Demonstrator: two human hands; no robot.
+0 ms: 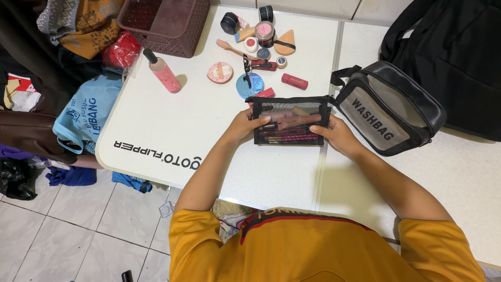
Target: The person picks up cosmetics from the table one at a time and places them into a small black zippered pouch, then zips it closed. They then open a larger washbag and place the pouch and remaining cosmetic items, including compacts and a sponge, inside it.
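left hand (244, 125) + right hand (336, 134) | each holding an end | black mesh pouch (289, 121) | white table (172, 120)

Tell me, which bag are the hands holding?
The small black mesh pouch, full of makeup sticks. The left hand and right hand grip its ends. The bigger grey wash bag and the black backpack lie untouched.

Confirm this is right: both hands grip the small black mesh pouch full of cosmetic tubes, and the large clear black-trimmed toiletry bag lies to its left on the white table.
Not quite. The large clear black-trimmed toiletry bag lies to the right of the small black mesh pouch, not its left, as the head view shows. Otherwise correct: the left hand and right hand grip the pouch's two ends on the white table.
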